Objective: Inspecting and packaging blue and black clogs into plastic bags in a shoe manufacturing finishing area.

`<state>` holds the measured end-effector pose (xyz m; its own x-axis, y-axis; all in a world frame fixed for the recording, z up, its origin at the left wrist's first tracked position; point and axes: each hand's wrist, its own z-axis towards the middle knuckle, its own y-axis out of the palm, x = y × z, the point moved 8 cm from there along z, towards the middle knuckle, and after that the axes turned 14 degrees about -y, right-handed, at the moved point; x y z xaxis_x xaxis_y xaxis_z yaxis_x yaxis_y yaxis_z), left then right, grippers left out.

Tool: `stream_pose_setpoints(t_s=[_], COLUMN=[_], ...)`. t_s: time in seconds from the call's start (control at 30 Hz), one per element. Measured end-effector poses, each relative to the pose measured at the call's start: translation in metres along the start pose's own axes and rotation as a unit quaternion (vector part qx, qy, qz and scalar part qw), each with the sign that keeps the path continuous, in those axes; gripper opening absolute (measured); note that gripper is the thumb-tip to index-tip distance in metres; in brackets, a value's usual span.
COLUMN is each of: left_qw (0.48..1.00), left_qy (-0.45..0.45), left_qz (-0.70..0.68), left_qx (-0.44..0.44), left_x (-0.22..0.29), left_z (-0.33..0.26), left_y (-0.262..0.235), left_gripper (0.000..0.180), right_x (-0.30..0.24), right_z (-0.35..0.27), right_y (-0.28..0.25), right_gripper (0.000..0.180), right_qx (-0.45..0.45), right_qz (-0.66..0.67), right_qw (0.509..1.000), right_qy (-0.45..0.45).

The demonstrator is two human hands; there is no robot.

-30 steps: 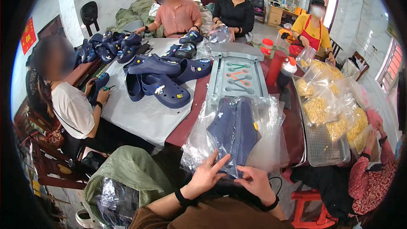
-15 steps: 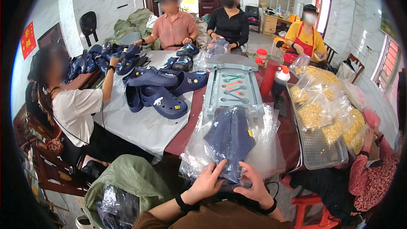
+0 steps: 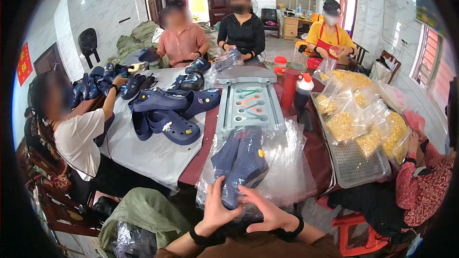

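Observation:
A pair of navy clogs [image 3: 241, 157] lies pressed together in a clear plastic bag at the table's near edge, with a yellow charm on one side. My left hand [image 3: 217, 210] curls round the clogs' near end, fingers along the left side and thumb close to the tip. My right hand [image 3: 270, 212] is at their right, thumb and forefinger spread, the forefinger's tip against the bagged clogs. Clear plastic bags [image 3: 289, 167] lie flat under and beside the pair. Beyond them is a grey plastic board [image 3: 248, 100] with coloured strap-like shapes.
Several loose navy clogs [image 3: 174, 126] are heaped on white sheeting to the left. A dark bottle [image 3: 303, 91] and a red cylinder [image 3: 289, 91] stand right of the board. Bagged yellow kernels [image 3: 342, 126] fill a metal tray [image 3: 361, 167]. A green sack [image 3: 143, 210] sits lower left. Co-workers surround the table.
The bagged clogs have tilted, their near end swinging left. Both my hands have shifted with it. The whole view has turned slightly right. The co-worker in yellow has raised a small bag.

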<state>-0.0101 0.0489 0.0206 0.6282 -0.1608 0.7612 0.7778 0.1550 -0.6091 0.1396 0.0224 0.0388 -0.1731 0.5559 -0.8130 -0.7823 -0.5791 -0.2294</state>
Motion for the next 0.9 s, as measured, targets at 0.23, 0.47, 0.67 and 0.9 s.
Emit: stream_pose_setpoints(t_s=[0.23, 0.47, 0.67, 0.9], left_qw=[0.993, 0.978, 0.929, 0.934], left_qy=[0.049, 0.007, -0.093, -0.138], left_qz=[-0.084, -0.197, -0.355, -0.311], left_qx=[0.064, 0.073, 0.043, 0.105], left_x=[0.005, -0.012, -0.025, -0.031], left_z=[0.018, 0.056, 0.098, 0.135], left_y=[-0.042, -0.036, -0.016, 0.007], left_gripper=[0.078, 0.079, 0.076, 0.073], right_x=[-0.01, 0.027, 0.066, 0.107], right_z=[0.009, -0.016, -0.029, -0.036], right_y=[-0.034, -0.137, -0.186, -0.192], right_gripper=[0.061, 0.029, 0.029, 0.042], right_qx=[-0.031, 0.141, 0.157, 0.017], right_qz=[-0.05, -0.107, -0.249, -0.266], right_qw=[0.997, 0.984, 0.947, 0.943], right_qy=[-0.051, 0.025, 0.125, 0.2])
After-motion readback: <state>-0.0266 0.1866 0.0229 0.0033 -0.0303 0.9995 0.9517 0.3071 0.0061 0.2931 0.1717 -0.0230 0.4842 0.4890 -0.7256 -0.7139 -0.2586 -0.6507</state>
